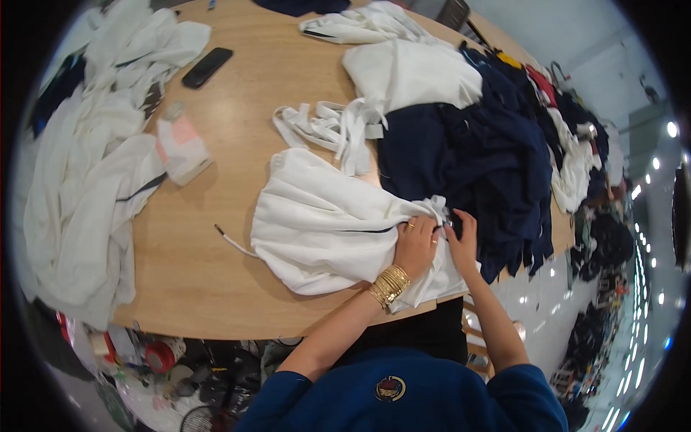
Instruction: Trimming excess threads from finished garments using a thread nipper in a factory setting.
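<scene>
A white garment (324, 227) lies spread on the round wooden table (201, 273) in front of me. My left hand (415, 245), with gold bangles on the wrist, presses down on the garment's gathered right end. My right hand (463, 241) pinches the same bunched fabric just beside it. A white cord (234, 241) trails from the garment's left edge. Behind my hands lies a heap of dark navy clothes (475, 158).
More white garments (86, 187) are piled along the table's left side and at the back (403, 72). A black phone (206, 68) and a small pink-and-white packet (181, 147) lie at the left. Clutter (165, 360) sits on the floor below the table edge.
</scene>
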Demonstrator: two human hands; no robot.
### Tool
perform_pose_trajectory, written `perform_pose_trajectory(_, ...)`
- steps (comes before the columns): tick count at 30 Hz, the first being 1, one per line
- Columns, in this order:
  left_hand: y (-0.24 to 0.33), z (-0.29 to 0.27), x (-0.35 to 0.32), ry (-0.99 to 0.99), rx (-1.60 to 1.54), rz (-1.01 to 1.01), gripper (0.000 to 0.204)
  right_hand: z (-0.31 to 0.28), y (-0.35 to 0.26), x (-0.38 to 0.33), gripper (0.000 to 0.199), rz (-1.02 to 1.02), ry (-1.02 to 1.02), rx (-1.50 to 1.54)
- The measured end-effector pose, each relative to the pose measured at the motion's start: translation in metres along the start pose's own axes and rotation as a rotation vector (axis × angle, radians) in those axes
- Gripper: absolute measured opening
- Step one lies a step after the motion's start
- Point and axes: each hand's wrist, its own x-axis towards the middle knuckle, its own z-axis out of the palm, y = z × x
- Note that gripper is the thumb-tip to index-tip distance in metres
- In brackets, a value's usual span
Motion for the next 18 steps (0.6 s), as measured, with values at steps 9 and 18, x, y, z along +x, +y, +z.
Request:
perform_pose_trajectory(9,-0.009,-0.014,0.002,0.148,-0.203,-0.136,0.013,0.024,-0.020,0.002,0.045,-0.026,0.237,-0.248)
perform_pose_trajectory(18,0.002,-0.033,-0.015,0.302,-0.577,-0.340,0.012,0.031,-0.046,0.081,0.015,0.105,-0.147,0.168)
